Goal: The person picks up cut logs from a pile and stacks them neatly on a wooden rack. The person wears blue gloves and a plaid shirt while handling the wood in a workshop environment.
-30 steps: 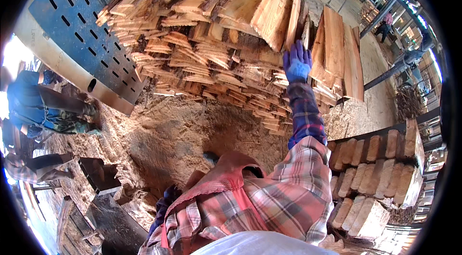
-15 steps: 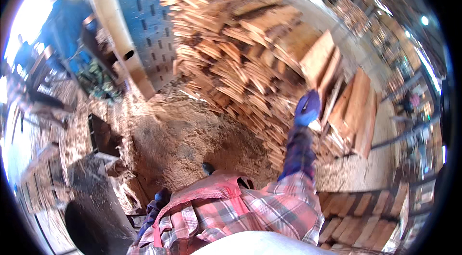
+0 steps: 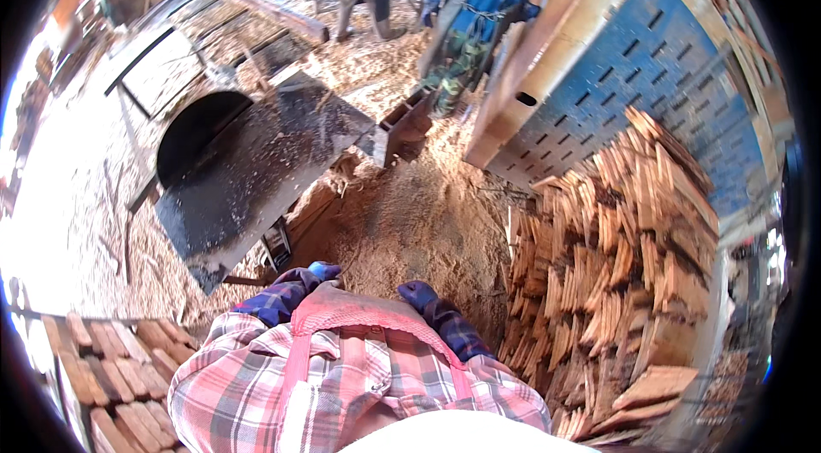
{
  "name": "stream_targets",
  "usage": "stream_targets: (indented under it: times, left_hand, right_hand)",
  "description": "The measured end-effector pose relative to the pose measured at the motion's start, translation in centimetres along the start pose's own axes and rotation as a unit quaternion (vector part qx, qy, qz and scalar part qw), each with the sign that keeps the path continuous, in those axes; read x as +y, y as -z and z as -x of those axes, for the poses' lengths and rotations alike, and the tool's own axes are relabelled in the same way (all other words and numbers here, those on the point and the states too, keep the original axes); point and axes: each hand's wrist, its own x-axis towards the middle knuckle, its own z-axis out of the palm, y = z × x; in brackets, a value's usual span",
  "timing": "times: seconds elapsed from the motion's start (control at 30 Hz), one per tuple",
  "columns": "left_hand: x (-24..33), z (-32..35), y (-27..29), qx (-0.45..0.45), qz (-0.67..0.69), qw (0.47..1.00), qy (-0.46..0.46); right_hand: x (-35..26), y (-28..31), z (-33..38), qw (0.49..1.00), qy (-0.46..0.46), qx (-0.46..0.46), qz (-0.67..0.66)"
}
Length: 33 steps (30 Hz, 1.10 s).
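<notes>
While both gloved hands sit low against the person's front, the left hand [image 3: 323, 270] and the right hand [image 3: 417, 291] show only as blue glove tips over the edge of a pink apron [image 3: 359, 308]; neither appears to hold anything, though whether the fingers are spread or curled cannot be told. Nearest on the right stands a tall stack of rough wooden slabs [image 3: 616, 282], packed on edge and well within reach of the right hand. In my judgement these pieces are stiff, light singly, splintery and uneven, best gripped across the flat faces near mid-length, gloves on. A sawdust mound [image 3: 410, 222] lies ahead, a dark metal machine cover [image 3: 248, 171] to the left, a blue perforated panel [image 3: 633, 85] behind the stack, and another person [image 3: 479, 0] beyond.
</notes>
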Motion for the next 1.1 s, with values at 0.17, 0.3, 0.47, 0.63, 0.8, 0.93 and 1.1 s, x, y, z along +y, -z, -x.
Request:
stream_targets:
  times: [0.17, 0.3, 0.47, 0.63, 0.8, 0.93, 1.1]
  left_hand:
    - [-0.6, 7.9, 2.0, 0.041, -0.437, 0.892, -0.106]
    - [-1.1, 11.9, 3.2, 0.021, -0.434, 0.9, 0.025]
    - [-3.1, 12.7, 2.8, 0.056, -0.408, 0.91, 0.045]
    - [3.0, 13.3, -1.3, 0.069, -0.183, 0.98, -0.027]
    - [2.7, 7.0, -0.4, 0.005, -0.417, 0.904, -0.095]
    - [2.3, 5.9, -0.2, 0.041, -0.449, 0.886, -0.109]
    - [1.7, 6.7, -0.1, 0.017, -0.418, 0.907, -0.046]
  right_hand:
    - [6.9, 0.5, -1.1, 0.976, 0.164, -0.035, 0.138]
    - [8.1, 1.7, -0.6, 0.962, 0.079, -0.057, 0.257]
    - [4.4, 1.9, 1.4, 0.996, -0.046, -0.059, 0.051]
    - [3.1, 1.6, 1.7, 0.995, -0.09, -0.04, 0.024]
    - [3.9, 2.1, 1.6, 0.981, -0.034, -0.085, 0.169]
    - [1.8, 2.3, 3.7, 0.976, 0.0, -0.097, 0.194]
    - [-1.4, 3.1, 5.9, 0.977, 0.005, -0.111, 0.184]
